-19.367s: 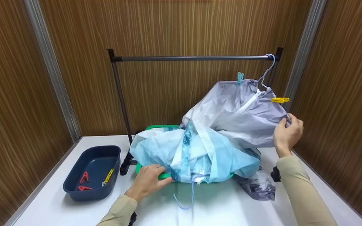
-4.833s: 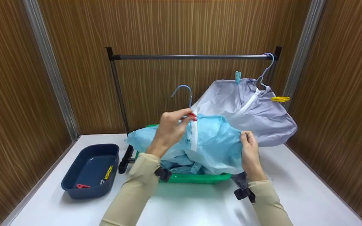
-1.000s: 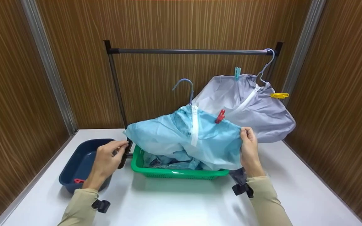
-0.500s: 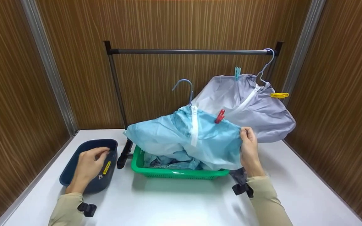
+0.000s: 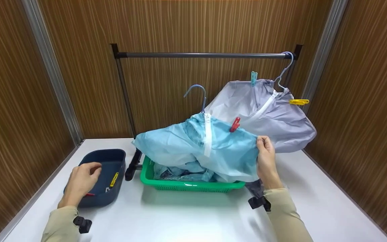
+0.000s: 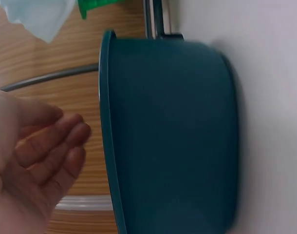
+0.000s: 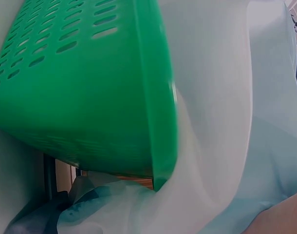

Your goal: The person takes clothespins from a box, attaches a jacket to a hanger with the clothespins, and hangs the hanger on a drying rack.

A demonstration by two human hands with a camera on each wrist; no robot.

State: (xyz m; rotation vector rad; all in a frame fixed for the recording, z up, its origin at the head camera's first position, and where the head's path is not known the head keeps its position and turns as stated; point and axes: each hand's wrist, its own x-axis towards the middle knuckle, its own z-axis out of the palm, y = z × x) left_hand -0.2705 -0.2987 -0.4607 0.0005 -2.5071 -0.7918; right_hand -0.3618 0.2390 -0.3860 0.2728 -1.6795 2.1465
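Note:
My right hand (image 5: pixel 267 161) pinches the right edge of a light blue jacket (image 5: pixel 227 151), which has a white zipper and a hanger (image 5: pixel 197 86) at its neck. A red clothespin (image 5: pixel 235 124) is clipped on that shoulder. My left hand (image 5: pixel 81 181) hovers over a dark blue bin (image 5: pixel 102 201), its fingers loosely bent with nothing between them; the left wrist view shows the hand (image 6: pixel 36 156) beside the bin's rim. A yellow clothespin (image 5: pixel 114 179) and a partly hidden red clothespin (image 5: pixel 89 194) lie in the bin.
A grey-purple jacket (image 5: pixel 244 97) hangs at the right end of a black clothes rack (image 5: pixel 193 54), bearing a teal clothespin (image 5: pixel 254 78) and a yellow one. The green basket (image 5: pixel 193 186) of clothes stands beneath the blue jacket. Wood-patterned walls enclose the white table (image 5: pixel 180 218).
The jacket has been spread upright on its hanger. The red clothespin, earlier in my left hand, is now on its shoulder. That hand has moved left over the bin; my right hand keeps its pinch.

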